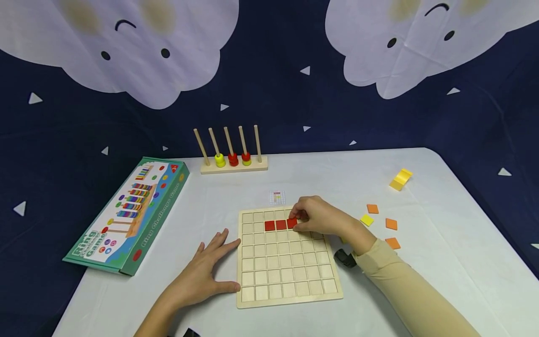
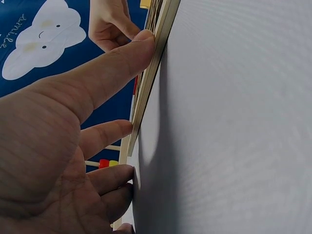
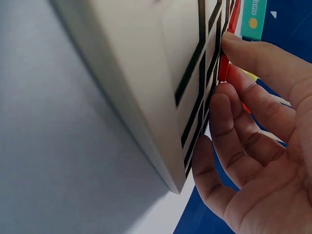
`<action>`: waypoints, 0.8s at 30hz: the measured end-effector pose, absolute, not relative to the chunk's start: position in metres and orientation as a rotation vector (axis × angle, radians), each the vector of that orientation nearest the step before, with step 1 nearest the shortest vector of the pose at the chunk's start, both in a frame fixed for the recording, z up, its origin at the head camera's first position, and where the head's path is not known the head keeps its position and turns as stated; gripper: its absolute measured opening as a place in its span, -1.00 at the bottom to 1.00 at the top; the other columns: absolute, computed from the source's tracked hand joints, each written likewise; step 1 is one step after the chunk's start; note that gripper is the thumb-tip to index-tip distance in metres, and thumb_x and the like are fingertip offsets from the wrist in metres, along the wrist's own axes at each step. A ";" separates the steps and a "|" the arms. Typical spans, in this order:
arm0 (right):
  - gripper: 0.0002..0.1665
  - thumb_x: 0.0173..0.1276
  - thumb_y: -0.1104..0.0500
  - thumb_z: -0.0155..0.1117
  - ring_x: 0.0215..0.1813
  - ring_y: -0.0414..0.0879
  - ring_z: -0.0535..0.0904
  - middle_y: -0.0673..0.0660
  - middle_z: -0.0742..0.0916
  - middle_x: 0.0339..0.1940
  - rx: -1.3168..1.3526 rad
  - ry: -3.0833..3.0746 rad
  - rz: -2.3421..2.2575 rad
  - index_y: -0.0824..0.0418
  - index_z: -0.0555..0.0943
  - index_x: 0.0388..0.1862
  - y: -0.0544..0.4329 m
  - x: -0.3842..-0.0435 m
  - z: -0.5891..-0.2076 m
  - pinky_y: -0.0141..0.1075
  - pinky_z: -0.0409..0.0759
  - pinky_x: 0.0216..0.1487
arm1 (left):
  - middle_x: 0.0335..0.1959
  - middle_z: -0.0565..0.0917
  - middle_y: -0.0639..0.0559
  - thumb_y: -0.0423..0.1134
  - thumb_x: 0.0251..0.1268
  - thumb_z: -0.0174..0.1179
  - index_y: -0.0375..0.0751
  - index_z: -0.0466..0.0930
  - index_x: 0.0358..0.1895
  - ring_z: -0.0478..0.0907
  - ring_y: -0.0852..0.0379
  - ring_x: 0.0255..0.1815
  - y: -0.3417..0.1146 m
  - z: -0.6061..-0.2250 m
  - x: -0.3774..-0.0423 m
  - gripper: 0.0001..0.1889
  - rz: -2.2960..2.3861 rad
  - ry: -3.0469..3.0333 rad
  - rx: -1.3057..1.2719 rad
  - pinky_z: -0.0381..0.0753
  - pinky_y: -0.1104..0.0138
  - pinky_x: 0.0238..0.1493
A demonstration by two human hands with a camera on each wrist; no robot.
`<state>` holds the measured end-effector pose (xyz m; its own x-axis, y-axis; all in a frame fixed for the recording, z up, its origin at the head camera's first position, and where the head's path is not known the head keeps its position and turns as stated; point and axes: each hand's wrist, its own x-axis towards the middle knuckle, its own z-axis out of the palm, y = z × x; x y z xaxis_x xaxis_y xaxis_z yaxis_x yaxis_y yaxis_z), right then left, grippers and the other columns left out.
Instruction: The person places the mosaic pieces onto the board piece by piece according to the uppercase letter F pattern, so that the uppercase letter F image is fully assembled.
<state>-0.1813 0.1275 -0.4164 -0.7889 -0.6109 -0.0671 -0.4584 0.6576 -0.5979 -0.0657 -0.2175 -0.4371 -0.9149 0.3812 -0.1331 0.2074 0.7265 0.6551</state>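
A square wooden grid board [image 1: 290,299] lies flat on the white table. Two red square tiles, the left one [image 1: 269,226] and the middle one [image 1: 280,225], sit side by side in its second row from the top. My right hand [image 1: 317,216] pinches a third red tile [image 3: 223,67] between thumb and index finger, at the cell just right of them. With fingers spread, my left hand [image 1: 202,271] touches the board's left edge with thumb and index fingertip. In the left wrist view, that thumb [image 2: 141,46] rests along the board's side [image 2: 163,36].
Behind the board lies a small pattern card [image 1: 277,197]. A peg stand [image 1: 233,168] with red and yellow rings stands at the back, and a green game box [image 1: 156,220] lies left. Orange tiles [image 1: 391,224], a yellow tile [image 1: 367,220] and a folded yellow piece [image 1: 401,179] lie right.
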 end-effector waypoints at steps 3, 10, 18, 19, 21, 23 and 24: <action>-0.79 0.30 0.22 0.61 -0.23 -0.19 0.56 0.02 0.72 -0.24 -0.860 2.616 -0.840 0.20 0.79 -0.11 0.127 -0.182 -0.417 -0.39 0.59 -0.16 | 0.78 0.13 -0.16 0.19 -0.06 0.68 0.12 0.44 0.61 -0.03 -0.29 0.81 -0.218 -0.437 -0.066 0.05 0.968 2.676 0.470 -0.21 -0.40 0.70; -0.76 0.29 0.19 0.63 -0.23 -0.17 0.56 0.01 0.71 -0.26 -0.850 2.610 -0.853 0.20 0.79 -0.10 0.127 -0.182 -0.415 -0.39 0.59 -0.18 | 0.78 0.14 -0.16 0.19 -0.07 0.69 0.11 0.45 0.60 -0.02 -0.29 0.81 -0.217 -0.438 -0.066 0.05 0.967 2.680 0.473 -0.21 -0.40 0.70; -0.76 0.30 0.21 0.62 -0.22 -0.18 0.57 0.01 0.72 -0.23 -0.834 2.612 -0.849 0.21 0.80 -0.09 0.127 -0.182 -0.417 -0.39 0.60 -0.15 | 0.79 0.12 -0.14 0.17 -0.07 0.69 0.12 0.45 0.61 -0.03 -0.28 0.81 -0.216 -0.439 -0.066 0.06 0.974 2.670 0.457 -0.24 -0.38 0.71; -0.76 0.30 0.21 0.62 -0.22 -0.18 0.57 0.01 0.72 -0.23 -0.833 2.610 -0.851 0.21 0.80 -0.09 0.127 -0.182 -0.417 -0.39 0.60 -0.15 | 0.79 0.12 -0.14 0.17 -0.07 0.69 0.11 0.45 0.61 -0.04 -0.28 0.81 -0.216 -0.439 -0.066 0.06 0.973 2.670 0.459 -0.24 -0.39 0.71; -0.77 0.30 0.21 0.62 -0.22 -0.19 0.57 0.01 0.71 -0.23 -0.831 2.610 -0.852 0.21 0.80 -0.09 0.127 -0.182 -0.416 -0.39 0.60 -0.15 | 0.79 0.12 -0.15 0.18 -0.07 0.69 0.11 0.45 0.61 -0.04 -0.28 0.81 -0.216 -0.439 -0.066 0.06 0.967 2.673 0.463 -0.24 -0.40 0.71; -0.77 0.30 0.21 0.62 -0.22 -0.19 0.56 0.00 0.71 -0.23 -0.839 2.610 -0.850 0.21 0.80 -0.09 0.126 -0.181 -0.416 -0.39 0.60 -0.16 | 0.78 0.12 -0.16 0.18 -0.07 0.68 0.10 0.44 0.61 -0.04 -0.29 0.81 -0.216 -0.439 -0.066 0.06 0.963 2.676 0.468 -0.23 -0.40 0.70; -0.77 0.30 0.21 0.62 -0.22 -0.20 0.56 0.00 0.71 -0.23 -0.840 2.610 -0.849 0.21 0.80 -0.09 0.127 -0.182 -0.416 -0.40 0.60 -0.16 | 0.78 0.12 -0.16 0.18 -0.06 0.68 0.10 0.44 0.61 -0.04 -0.29 0.81 -0.216 -0.439 -0.066 0.06 0.963 2.676 0.470 -0.23 -0.41 0.70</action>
